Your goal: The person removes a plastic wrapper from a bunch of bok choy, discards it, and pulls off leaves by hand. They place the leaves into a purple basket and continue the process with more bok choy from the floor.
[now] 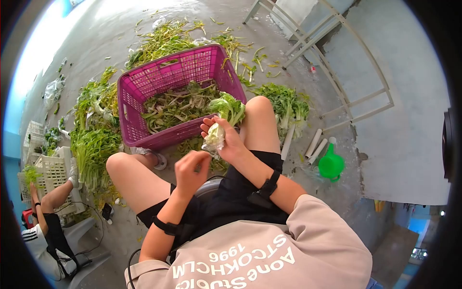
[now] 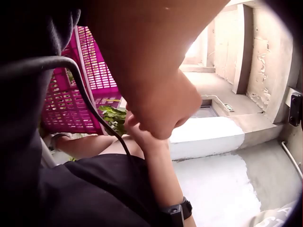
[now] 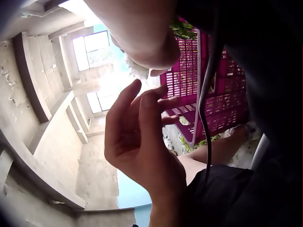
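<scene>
My right hand (image 1: 232,145) holds a bunch of leafy greens (image 1: 229,107) from below, palm up. Crinkled clear plastic film (image 1: 213,140) wraps its pale lower end. Beside the wrapped end is my left hand (image 1: 191,169), fingers loosely curled. In the right wrist view the left hand (image 3: 130,142) shows nothing between thumb and fingers, and the right hand (image 3: 158,54) is above it. Beyond both hands stands a purple crate (image 1: 166,139) with loose wilted leaves (image 1: 178,106) inside. The left wrist view mostly shows the back of the left hand, which hides the bunch's lower end.
Heaps of greens (image 1: 96,154) lie left of the crate and trimmings (image 1: 163,41) behind it. To the right are more greens (image 1: 281,101), pale tubes (image 1: 315,144) and a green plastic item (image 1: 331,164). Another person (image 1: 48,236) sits at left beside white crates (image 1: 50,171).
</scene>
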Tool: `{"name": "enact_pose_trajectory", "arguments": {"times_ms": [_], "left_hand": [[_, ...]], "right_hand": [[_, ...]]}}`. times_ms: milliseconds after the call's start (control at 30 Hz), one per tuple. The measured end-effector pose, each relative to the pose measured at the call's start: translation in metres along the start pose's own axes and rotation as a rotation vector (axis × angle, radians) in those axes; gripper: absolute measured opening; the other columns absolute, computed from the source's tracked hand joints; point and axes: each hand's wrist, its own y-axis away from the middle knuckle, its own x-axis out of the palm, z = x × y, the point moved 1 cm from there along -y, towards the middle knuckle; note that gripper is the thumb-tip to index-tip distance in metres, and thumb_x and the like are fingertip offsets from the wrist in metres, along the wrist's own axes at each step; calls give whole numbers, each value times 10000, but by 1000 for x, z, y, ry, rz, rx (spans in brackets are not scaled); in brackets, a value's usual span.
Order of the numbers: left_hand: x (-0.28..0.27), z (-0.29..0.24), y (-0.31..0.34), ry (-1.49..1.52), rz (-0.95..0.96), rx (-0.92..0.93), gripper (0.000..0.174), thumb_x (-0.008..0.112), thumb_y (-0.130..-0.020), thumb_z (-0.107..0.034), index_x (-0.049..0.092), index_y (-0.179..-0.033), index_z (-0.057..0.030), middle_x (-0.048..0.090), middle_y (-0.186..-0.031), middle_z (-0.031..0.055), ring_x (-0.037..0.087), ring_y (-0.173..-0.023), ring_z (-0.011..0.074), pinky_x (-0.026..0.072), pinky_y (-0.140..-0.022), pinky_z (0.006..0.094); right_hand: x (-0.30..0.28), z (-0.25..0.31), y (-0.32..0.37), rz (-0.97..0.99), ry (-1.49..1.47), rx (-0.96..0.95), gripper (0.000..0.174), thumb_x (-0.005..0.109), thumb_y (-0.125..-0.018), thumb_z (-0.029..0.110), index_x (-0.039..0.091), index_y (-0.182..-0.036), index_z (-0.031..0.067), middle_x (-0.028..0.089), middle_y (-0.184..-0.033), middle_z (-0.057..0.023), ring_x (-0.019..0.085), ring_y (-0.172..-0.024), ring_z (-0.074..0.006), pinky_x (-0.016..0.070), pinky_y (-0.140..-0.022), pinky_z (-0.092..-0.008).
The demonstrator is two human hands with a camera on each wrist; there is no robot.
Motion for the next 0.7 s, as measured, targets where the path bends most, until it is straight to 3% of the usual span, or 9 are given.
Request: {"name": "enact_pose_trajectory", "arguments": {"times_ms": [33,100,133,167,233,400,500,567,700], "left_hand": [[-3,-3,-4,2,-68,-62,113,751,-805,-1,653,-858,-14,617,-692,52,601,-576,146,454,-521,258],[4,4,-6,133,-143,-448,150,763,-838,-73,629,-826,-7,585,-680,13,566,-584,81,418,-500,245],[10,29,3,252,-55,-517,233,682,-942,-252,620,-854,-44,598,-734,-11,567,-638,77,420,-521,236],[10,30,3,455,43,-829,382,619,-967,-432,621,-864,-64,607,-740,2,583,-636,94,449,-521,232],[16,40,11,775,163,-1111,464,583,-966,-519,622,-879,-65,619,-747,16,606,-645,109,478,-524,236],[16,35,3,935,217,-1116,436,608,-968,-474,637,-917,-42,631,-746,29,608,-621,117,482,-526,238],[20,46,8,986,278,-1063,329,658,-965,-348,667,-916,-23,637,-718,28,602,-607,104,472,-536,239],[23,49,9,987,186,-904,259,680,-954,-265,691,-901,-11,657,-722,34,603,-611,98,471,-554,240],[22,50,13,817,141,-812,212,693,-942,-205,710,-865,-8,687,-733,53,602,-622,87,467,-583,236]], "right_hand": [[-2,0,0,-2,3,-4,168,640,-955,182,596,-1065,63,697,-1070,-108,680,-983,-234,565,-861,-376],[4,-2,4,-2,61,-45,190,644,-963,197,603,-1082,55,695,-1076,-112,676,-999,-234,564,-861,-379],[4,-4,4,25,71,-66,224,656,-963,205,607,-1111,43,689,-1089,-112,666,-1029,-229,553,-870,-373],[6,-5,5,23,67,-61,224,656,-963,205,607,-1111,43,689,-1089,-112,666,-1029,-229,553,-870,-373],[11,-4,7,87,193,-146,248,676,-952,194,605,-1130,36,684,-1097,-111,648,-1078,-227,531,-889,-363],[7,-5,6,221,192,-182,234,686,-942,147,594,-1144,73,643,-1209,-113,565,-1237,-255,461,-1020,-376],[8,-5,8,208,194,-145,242,697,-934,153,591,-1137,74,628,-1246,-109,561,-1239,-249,471,-1003,-375],[8,-4,9,238,195,-137,310,714,-923,165,589,-1188,64,617,-1260,-93,568,-1200,-222,484,-963,-361],[2,-2,3,59,585,-103,464,746,-902,179,558,-1308,57,623,-1171,-33,601,-1011,-145,507,-842,-335]]}}
